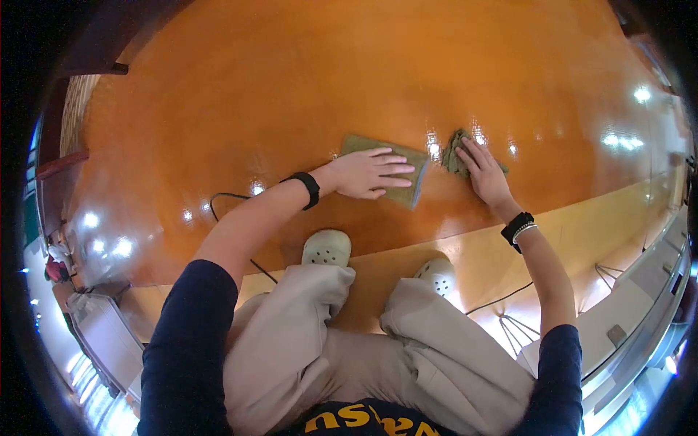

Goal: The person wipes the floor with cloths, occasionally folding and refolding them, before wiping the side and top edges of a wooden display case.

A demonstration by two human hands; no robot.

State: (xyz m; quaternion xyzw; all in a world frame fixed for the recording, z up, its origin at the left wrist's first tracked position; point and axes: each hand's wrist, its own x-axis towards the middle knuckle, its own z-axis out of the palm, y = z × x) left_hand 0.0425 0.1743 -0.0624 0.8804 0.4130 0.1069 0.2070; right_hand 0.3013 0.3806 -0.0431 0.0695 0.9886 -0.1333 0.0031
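My left hand (pixel 371 174) lies with its fingers spread on a flat olive-green cloth or pad (pixel 363 145) with a bluish right edge, on the shiny orange-brown floor (pixel 349 73). To the right, my right hand (pixel 483 168) rests on a crumpled dark green cloth (pixel 456 156), fingers stretched over it and pressing on the floor. A small gap of floor separates the two cloths. Both wrists wear black bands.
Pale clogs (pixel 326 248) are on my feet near the border of the lighter floor strip (pixel 582 225). A thin black cable (pixel 218 196) curves left of my feet. Grey furniture (pixel 618 327) with wire legs stands at the lower right, dark wooden legs (pixel 62 166) at the left.
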